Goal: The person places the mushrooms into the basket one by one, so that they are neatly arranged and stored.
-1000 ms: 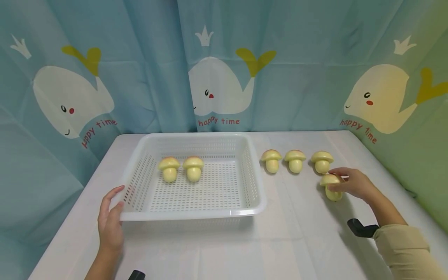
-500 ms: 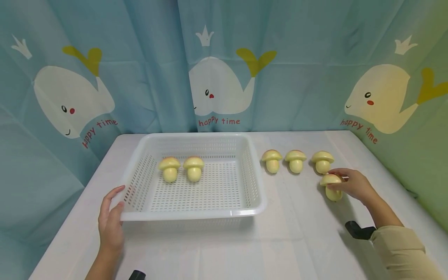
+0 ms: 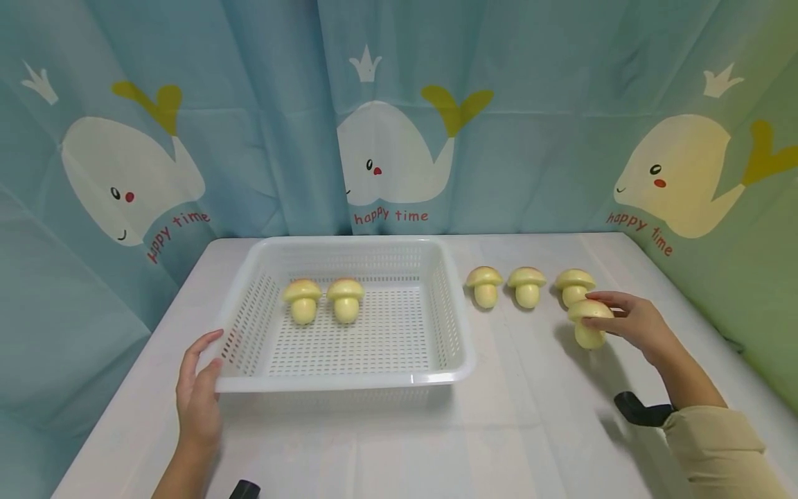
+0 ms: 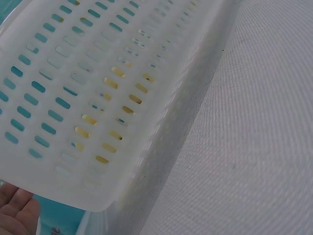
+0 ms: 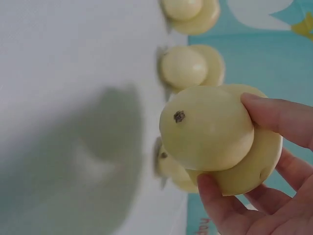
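A yellowish toy mushroom point(image 3: 589, 334) is pinched between the thumb and fingers of my right hand point(image 3: 642, 327). In the right wrist view the held mushroom point(image 5: 208, 129) shows its rounded stem end with a small dark mark, raised off the cloth, its shadow well apart. My left hand point(image 3: 198, 398) grips the front left corner of a white perforated plastic basket point(image 3: 343, 383), thumb and fingers at the rim. Only some fingers of the left hand point(image 4: 17, 210) show at the basket's edge in the left wrist view. Two mushrooms point(image 3: 303, 310) point(image 3: 345, 309) lie side by side inside the basket.
Right of the basket, three more mushrooms point(image 3: 485, 294) point(image 3: 526, 294) point(image 3: 573, 285) form a row on the white-covered table point(image 3: 499, 436). The held one partly overlaps the rightmost. A blue curtain point(image 3: 399, 41) with whale prints closes off the back and sides.
My right hand has raised the mushroom slightly off the table, its shadow now separate from it. The left hand and the basket stay in place.
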A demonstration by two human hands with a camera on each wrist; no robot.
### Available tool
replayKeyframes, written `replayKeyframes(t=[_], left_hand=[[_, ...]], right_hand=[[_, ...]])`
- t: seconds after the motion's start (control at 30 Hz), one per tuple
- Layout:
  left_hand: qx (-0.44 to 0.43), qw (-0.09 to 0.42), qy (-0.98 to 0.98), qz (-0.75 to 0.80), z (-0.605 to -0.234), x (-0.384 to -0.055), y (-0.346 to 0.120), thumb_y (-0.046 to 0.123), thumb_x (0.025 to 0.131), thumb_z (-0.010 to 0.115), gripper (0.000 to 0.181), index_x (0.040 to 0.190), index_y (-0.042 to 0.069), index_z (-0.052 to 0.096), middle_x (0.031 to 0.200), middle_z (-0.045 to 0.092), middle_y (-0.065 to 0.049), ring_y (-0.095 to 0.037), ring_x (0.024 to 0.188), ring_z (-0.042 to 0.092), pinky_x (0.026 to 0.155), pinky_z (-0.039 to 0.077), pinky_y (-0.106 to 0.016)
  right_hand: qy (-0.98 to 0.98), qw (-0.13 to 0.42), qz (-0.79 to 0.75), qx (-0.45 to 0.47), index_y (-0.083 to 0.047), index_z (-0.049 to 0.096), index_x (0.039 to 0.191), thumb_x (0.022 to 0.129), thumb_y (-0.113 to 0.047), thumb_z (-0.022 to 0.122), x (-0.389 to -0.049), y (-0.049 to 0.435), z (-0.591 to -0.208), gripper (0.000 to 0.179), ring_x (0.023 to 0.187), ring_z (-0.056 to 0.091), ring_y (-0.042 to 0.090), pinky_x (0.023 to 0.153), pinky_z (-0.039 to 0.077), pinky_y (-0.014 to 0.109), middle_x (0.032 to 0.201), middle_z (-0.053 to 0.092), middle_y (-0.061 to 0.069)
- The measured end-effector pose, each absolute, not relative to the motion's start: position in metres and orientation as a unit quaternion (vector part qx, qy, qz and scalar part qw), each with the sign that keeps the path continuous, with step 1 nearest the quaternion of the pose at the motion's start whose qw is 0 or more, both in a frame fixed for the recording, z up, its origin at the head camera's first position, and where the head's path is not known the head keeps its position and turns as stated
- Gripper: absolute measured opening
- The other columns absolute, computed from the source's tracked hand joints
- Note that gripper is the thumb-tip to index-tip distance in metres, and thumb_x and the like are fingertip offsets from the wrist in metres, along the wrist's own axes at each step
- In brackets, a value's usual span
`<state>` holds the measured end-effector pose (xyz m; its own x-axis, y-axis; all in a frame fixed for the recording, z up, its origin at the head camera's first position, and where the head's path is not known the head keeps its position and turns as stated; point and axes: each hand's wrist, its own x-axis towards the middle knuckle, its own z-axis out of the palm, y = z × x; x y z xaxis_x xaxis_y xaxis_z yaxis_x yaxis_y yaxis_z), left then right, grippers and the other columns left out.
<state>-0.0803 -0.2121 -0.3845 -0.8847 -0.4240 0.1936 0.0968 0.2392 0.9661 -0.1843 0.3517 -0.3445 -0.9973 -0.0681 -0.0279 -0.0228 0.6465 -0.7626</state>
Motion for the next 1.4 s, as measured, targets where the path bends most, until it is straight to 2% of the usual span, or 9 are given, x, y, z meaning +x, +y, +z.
replayKeyframes(t=[0.1, 0.2, 0.37, 0.47, 0.53, 0.67, 0.73, 1.0, 1.4], left_hand=[[0.11, 0.216, -0.757, -0.607, -0.384, -0.08, -0.212, 0.016, 0.095, 0.024, 0.041, 0.133, 0.014, 0.04, 0.136, 0.035, 0.002, -0.013, 0.115, 0.042, 0.08, 0.04, -0.012], [0.111, 0.215, -0.756, -0.608, -0.384, -0.08, -0.211, 0.016, 0.095, 0.024, 0.041, 0.133, 0.014, 0.04, 0.136, 0.035, 0.002, -0.013, 0.115, 0.042, 0.08, 0.039, -0.012], [0.112, 0.213, -0.756, -0.608, -0.383, -0.079, -0.211, 0.017, 0.096, 0.024, 0.04, 0.133, 0.014, 0.04, 0.136, 0.035, 0.002, -0.013, 0.115, 0.042, 0.081, 0.039, -0.012], [0.11, 0.213, -0.756, -0.609, -0.383, -0.079, -0.211, 0.017, 0.095, 0.025, 0.04, 0.133, 0.014, 0.04, 0.136, 0.035, 0.002, -0.012, 0.114, 0.042, 0.08, 0.04, -0.012], [0.11, 0.213, -0.754, -0.611, -0.383, -0.079, -0.211, 0.016, 0.095, 0.025, 0.04, 0.132, 0.014, 0.04, 0.136, 0.035, 0.002, -0.012, 0.113, 0.042, 0.08, 0.04, -0.012], [0.109, 0.214, -0.753, -0.612, -0.383, -0.079, -0.211, 0.016, 0.095, 0.025, 0.04, 0.132, 0.013, 0.04, 0.136, 0.035, 0.002, -0.012, 0.112, 0.042, 0.078, 0.041, -0.013], [0.108, 0.215, -0.751, -0.614, -0.383, -0.079, -0.211, 0.016, 0.095, 0.025, 0.04, 0.132, 0.013, 0.041, 0.136, 0.035, 0.002, -0.012, 0.112, 0.042, 0.078, 0.041, -0.013], [0.104, 0.216, -0.747, -0.621, -0.385, -0.08, -0.212, 0.014, 0.095, 0.024, 0.04, 0.132, 0.012, 0.041, 0.135, 0.035, 0.0, -0.012, 0.112, 0.042, 0.078, 0.04, -0.013], [0.102, 0.219, -0.747, -0.62, -0.383, -0.08, -0.213, 0.013, 0.095, 0.025, 0.041, 0.132, 0.012, 0.041, 0.136, 0.035, -0.001, -0.011, 0.11, 0.043, 0.076, 0.041, -0.012]], right_hand=[[0.897, 0.019, -0.441, -0.025, 0.013, 0.044, 0.125, 0.08, -0.02, 0.072, -0.184, 0.348, -0.339, 0.063, 0.08, 0.051, -0.009, 0.066, 0.049, 0.021, 0.099, 0.051, -0.012], [0.887, 0.018, -0.461, -0.026, 0.01, 0.047, 0.123, 0.08, -0.018, 0.072, -0.184, 0.345, -0.335, 0.057, 0.081, 0.052, -0.008, 0.066, 0.048, 0.02, 0.095, 0.051, -0.017], [0.864, 0.02, -0.502, -0.027, -0.015, 0.059, 0.111, 0.08, -0.014, 0.072, -0.182, 0.34, -0.332, 0.034, 0.082, 0.054, -0.006, 0.066, 0.048, 0.019, 0.093, 0.054, -0.02], [0.857, 0.02, -0.513, -0.032, -0.024, 0.06, 0.107, 0.08, -0.013, 0.071, -0.181, 0.336, -0.33, 0.031, 0.083, 0.055, -0.005, 0.067, 0.048, 0.019, 0.093, 0.055, -0.02], [0.859, 0.017, -0.51, -0.036, -0.021, 0.059, 0.109, 0.08, -0.013, 0.071, -0.181, 0.333, -0.328, 0.032, 0.084, 0.055, -0.005, 0.068, 0.047, 0.018, 0.094, 0.055, -0.02], [0.87, 0.01, -0.491, -0.044, -0.004, 0.055, 0.118, 0.08, -0.014, 0.071, -0.181, 0.327, -0.325, 0.042, 0.084, 0.055, -0.005, 0.068, 0.046, 0.018, 0.095, 0.053, -0.02], [0.872, 0.008, -0.487, -0.048, -0.001, 0.053, 0.119, 0.08, -0.014, 0.071, -0.181, 0.325, -0.323, 0.045, 0.084, 0.055, -0.005, 0.068, 0.046, 0.018, 0.096, 0.053, -0.021], [0.858, -0.01, -0.507, -0.074, -0.007, 0.058, 0.118, 0.079, -0.01, 0.072, -0.181, 0.311, -0.317, 0.041, 0.086, 0.058, -0.001, 0.07, 0.044, 0.016, 0.099, 0.06, -0.021], [0.872, -0.02, -0.482, -0.08, 0.0, 0.053, 0.122, 0.08, -0.019, 0.071, -0.18, 0.29, -0.304, 0.049, 0.09, 0.055, 0.001, 0.071, 0.044, 0.018, 0.099, 0.059, -0.017]])
